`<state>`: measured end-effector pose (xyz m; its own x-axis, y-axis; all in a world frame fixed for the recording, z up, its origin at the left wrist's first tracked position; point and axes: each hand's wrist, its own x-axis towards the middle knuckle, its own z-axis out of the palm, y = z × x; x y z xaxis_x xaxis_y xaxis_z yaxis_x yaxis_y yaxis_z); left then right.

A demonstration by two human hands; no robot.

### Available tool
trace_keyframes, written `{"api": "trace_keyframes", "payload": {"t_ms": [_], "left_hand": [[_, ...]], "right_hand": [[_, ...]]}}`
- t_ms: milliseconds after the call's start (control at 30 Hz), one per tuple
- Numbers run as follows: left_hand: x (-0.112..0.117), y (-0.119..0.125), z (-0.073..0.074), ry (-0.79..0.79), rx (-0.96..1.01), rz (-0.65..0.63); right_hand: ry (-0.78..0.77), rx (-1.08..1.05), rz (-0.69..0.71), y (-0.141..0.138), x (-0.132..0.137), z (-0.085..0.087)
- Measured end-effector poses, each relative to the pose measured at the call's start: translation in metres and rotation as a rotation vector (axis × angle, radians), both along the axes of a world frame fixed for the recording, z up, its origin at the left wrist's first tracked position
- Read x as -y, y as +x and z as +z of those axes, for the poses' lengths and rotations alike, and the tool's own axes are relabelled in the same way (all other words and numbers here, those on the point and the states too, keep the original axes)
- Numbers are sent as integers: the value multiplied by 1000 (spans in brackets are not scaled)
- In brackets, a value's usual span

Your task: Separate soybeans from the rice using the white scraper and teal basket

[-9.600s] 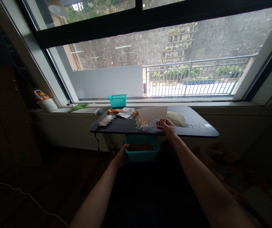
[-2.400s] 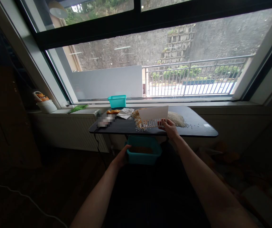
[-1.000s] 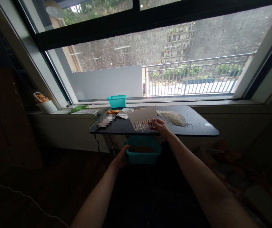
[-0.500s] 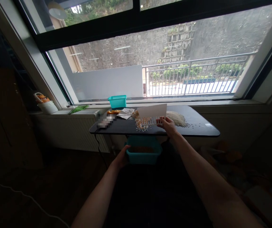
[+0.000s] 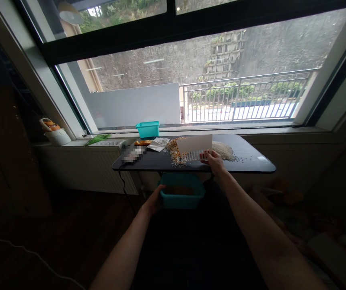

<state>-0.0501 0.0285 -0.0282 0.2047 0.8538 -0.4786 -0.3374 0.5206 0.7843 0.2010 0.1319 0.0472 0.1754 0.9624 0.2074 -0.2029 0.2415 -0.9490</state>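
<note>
My right hand (image 5: 214, 162) is closed on a flat white card with a row of slots (image 5: 194, 145) along its lower part. The card is held tilted over the dark table (image 5: 251, 159). To its left, partly behind it, lie yellow corn kernels (image 5: 175, 153) mixed with pale grains; to its right is a heap of whitish rice-like grain (image 5: 224, 150). Below the table's front edge, my left hand (image 5: 155, 199) grips the left side of a teal plastic bin (image 5: 182, 201). Brownish contents, too dark to name, cover the bin's bottom.
A smaller teal bin (image 5: 148, 129) stands by the window at the table's back. Crumpled white paper (image 5: 158, 144), an orange-yellow item (image 5: 143, 142) and a blurred object (image 5: 133, 154) with a cable lie on the left. A radiator (image 5: 100, 165) stands beside the table.
The card in my right hand has lowered slightly and uncovers more of the corn at its left. The left hand and bin stay nearly the same; the view has shifted a little.
</note>
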Motion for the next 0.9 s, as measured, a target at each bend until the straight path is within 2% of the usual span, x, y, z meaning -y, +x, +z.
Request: {"api": "trace_keyframes", "payload": {"t_ms": [600,900], "left_hand": [[0,0,-1,23,-1,-5],[-3,-1,-4,5,29,-4]], "right_hand": [[5,17,105,3,7,2],[12,37,154,5,4,-3]]}}
